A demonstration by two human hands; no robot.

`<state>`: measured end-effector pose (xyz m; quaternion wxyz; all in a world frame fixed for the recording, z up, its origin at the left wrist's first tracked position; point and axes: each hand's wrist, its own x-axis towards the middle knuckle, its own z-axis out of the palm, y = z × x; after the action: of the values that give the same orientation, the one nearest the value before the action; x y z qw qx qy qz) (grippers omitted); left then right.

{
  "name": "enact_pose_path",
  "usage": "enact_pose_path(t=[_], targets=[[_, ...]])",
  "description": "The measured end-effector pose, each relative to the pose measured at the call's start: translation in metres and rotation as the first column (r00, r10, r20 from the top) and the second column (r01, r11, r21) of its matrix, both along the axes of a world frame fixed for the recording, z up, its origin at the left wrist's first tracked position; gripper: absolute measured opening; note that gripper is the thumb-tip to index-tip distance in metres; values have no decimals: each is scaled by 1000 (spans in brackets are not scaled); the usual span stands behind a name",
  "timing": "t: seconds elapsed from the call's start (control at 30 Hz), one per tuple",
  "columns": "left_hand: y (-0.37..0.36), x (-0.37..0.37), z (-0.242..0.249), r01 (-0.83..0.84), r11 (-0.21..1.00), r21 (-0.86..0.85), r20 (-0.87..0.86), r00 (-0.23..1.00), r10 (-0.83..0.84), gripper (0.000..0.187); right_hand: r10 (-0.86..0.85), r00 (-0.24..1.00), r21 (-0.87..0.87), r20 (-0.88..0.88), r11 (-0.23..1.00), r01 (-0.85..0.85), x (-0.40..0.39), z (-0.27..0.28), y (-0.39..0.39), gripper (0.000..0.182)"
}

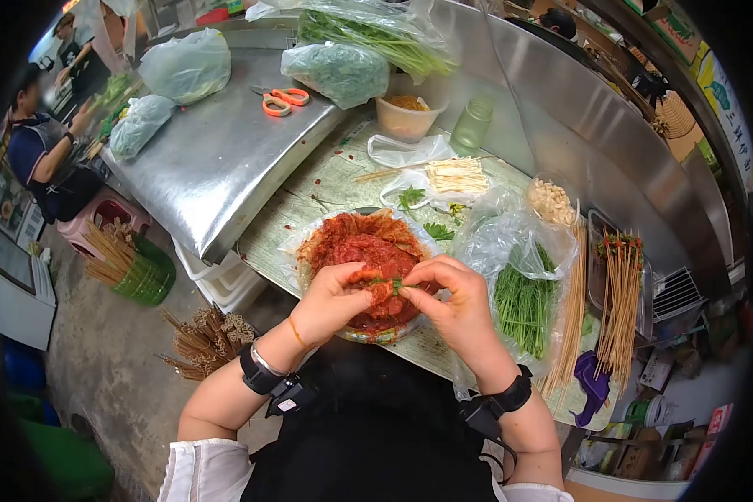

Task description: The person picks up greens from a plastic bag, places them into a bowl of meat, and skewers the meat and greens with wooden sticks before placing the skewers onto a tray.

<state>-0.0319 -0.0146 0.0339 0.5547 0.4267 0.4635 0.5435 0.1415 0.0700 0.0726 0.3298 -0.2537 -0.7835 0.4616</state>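
A bowl of red-coated meat [351,238] stands on the worktop in front of me. Over its near right part, my left hand [341,293] pinches a small red piece of meat. My right hand [448,293] meets it from the right, its thumb and forefinger closed on a bit of green herb that touches the meat. Right of my right hand lies an open plastic bag of green stems [525,301]. Bare wooden skewers [571,309] lie beside the bag, and filled skewers [619,309] rest on a metal tray farther right.
Orange scissors [284,100] and bagged greens [188,67] lie on the steel counter [201,159]. Behind the bowl are a tub [406,117], a green jar [473,124] and white strips [458,176]. Skewer bundles [205,343] stand low at left. A person [42,159] sits at upper left.
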Motion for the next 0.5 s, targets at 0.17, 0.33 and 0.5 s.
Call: enact_pose_path(t=[0.17, 0.33, 0.5], targets=[[1, 7, -5, -116, 987, 113, -100, 987, 128, 21, -39, 999, 70, 34, 997, 37, -2, -5, -1, 8], [3, 17, -1, -215, 970, 112, -231, 944, 236, 23, -88, 995, 86, 40, 993, 85, 7, -12, 1, 16], [15, 17, -24, -321, 947, 21, 80, 945, 319, 22, -471, 880, -197, -64, 871, 451, 97, 0, 44, 16]])
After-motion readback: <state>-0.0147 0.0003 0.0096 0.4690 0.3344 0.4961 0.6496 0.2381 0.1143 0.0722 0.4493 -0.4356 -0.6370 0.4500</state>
